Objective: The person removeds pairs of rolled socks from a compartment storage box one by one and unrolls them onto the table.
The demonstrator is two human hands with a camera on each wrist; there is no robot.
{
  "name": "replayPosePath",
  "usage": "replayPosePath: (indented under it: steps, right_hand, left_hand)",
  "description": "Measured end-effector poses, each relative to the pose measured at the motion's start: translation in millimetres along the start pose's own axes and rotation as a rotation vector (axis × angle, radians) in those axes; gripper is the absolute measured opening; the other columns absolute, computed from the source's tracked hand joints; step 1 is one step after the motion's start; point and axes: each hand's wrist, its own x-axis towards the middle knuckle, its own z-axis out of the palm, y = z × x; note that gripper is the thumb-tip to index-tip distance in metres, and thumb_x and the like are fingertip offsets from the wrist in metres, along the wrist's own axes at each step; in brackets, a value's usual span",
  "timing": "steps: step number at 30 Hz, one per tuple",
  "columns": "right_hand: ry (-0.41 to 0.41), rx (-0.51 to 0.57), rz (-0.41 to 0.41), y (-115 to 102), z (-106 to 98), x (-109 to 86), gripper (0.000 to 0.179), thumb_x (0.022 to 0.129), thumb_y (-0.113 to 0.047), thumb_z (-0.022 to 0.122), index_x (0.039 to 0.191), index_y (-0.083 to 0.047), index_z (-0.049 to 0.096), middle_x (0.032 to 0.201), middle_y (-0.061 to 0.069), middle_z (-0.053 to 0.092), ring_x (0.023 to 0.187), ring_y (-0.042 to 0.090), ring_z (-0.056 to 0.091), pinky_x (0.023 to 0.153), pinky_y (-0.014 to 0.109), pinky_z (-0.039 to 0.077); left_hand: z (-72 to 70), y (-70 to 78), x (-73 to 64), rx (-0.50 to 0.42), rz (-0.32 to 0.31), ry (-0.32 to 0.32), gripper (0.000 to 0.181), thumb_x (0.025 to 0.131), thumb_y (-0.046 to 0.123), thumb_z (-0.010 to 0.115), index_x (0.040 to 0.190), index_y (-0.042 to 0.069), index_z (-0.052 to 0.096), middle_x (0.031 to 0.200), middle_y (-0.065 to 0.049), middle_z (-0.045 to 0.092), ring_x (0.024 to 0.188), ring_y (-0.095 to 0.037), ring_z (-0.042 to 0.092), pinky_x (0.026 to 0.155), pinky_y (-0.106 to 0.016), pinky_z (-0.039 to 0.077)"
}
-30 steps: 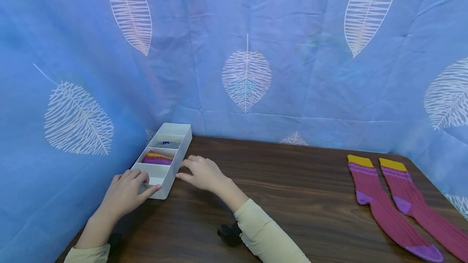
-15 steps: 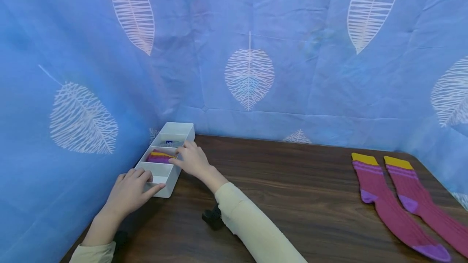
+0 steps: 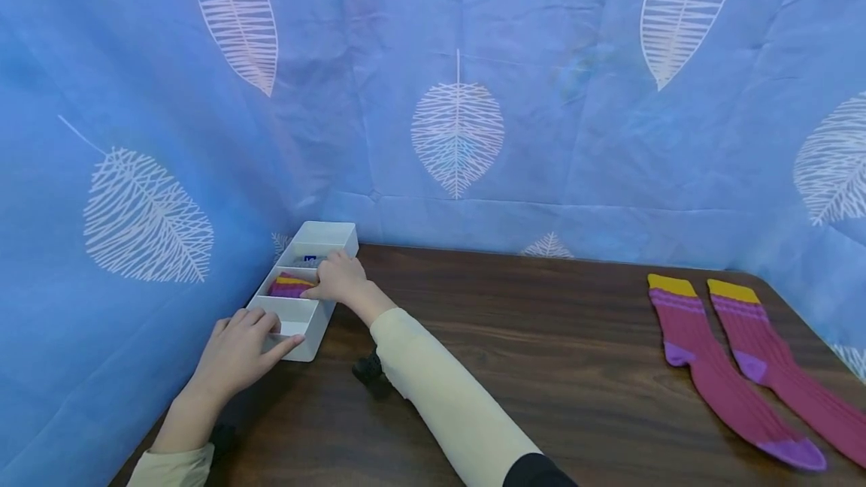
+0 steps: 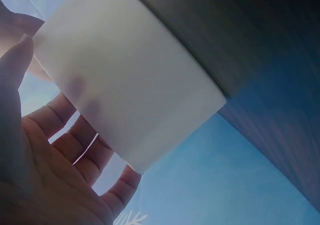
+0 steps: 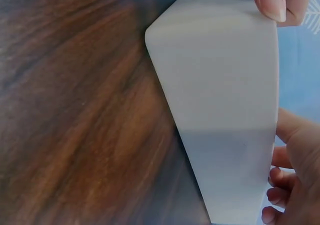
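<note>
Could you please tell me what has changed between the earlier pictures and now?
The right grip moved left and forward, from beside the box to over its right rim; whether it holds anything is unclear. The left grip, box and long socks stayed put.

Box (image 3: 313, 333): is standing at your left
Fabric (image 3: 291, 287): is lying inside it
Socks (image 3: 719, 388): are lying at right
</note>
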Motion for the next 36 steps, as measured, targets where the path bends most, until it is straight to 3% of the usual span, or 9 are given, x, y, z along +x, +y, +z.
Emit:
replayPosePath:
  steps: [7, 11, 21, 30, 36]
  right_hand:
    - [-0.045, -0.046, 0.017, -7, -1, 5.4, 0.053, 0.086, -0.065, 0.058, 0.117, -0.024, 0.069, 0.128, -0.004, 0.054, 0.115, 0.013, 0.045, 0.098, 0.033, 0.046]
    - [-0.067, -0.066, 0.026, -9, -3, 6.9, 0.055, 0.085, -0.065, 0.060, 0.121, -0.024, 0.067, 0.130, -0.003, 0.052, 0.118, 0.014, 0.044, 0.102, 0.035, 0.044]
    - [-0.093, -0.021, 0.083, -11, -3, 10.8, 0.051, 0.083, -0.063, 0.064, 0.118, -0.027, 0.068, 0.130, -0.005, 0.051, 0.122, 0.014, 0.041, 0.103, 0.034, 0.041]
    - [0.046, 0.026, 0.072, -8, 7, 5.1, 0.037, 0.085, -0.059, 0.065, 0.098, -0.026, 0.076, 0.125, -0.005, 0.051, 0.120, 0.014, 0.041, 0.096, 0.029, 0.041]
    - [0.121, 0.050, 0.054, -5, 12, 0.3, 0.038, 0.086, -0.058, 0.064, 0.101, -0.026, 0.077, 0.117, -0.005, 0.051, 0.113, 0.014, 0.039, 0.091, 0.027, 0.039]
  left_hand:
    - [1.4, -0.7, -0.5, -0.001, -0.005, -0.003, 0.044, 0.082, 0.055, 0.071, 0.086, 0.012, 0.062, 0.078, -0.003, 0.058, 0.080, -0.025, 0.050, 0.080, -0.058, 0.042]
    - [2.3, 0.1, -0.5, -0.010, -0.019, -0.011, 0.044, 0.082, 0.055, 0.070, 0.086, 0.012, 0.062, 0.078, -0.003, 0.058, 0.081, -0.025, 0.050, 0.081, -0.058, 0.041]
    - [1.7, 0.8, 0.1, -0.015, -0.054, -0.037, 0.043, 0.081, 0.054, 0.071, 0.088, 0.012, 0.062, 0.081, -0.005, 0.059, 0.085, -0.027, 0.050, 0.085, -0.061, 0.038]
    - [2.1, 0.5, 0.8, -0.017, -0.045, -0.015, 0.043, 0.081, 0.053, 0.071, 0.087, 0.011, 0.062, 0.080, -0.005, 0.059, 0.083, -0.026, 0.050, 0.084, -0.062, 0.039]
    - [2.8, 0.5, 0.8, -0.017, -0.045, -0.024, 0.044, 0.082, 0.055, 0.070, 0.087, 0.011, 0.062, 0.079, -0.005, 0.058, 0.084, -0.026, 0.050, 0.085, -0.063, 0.039]
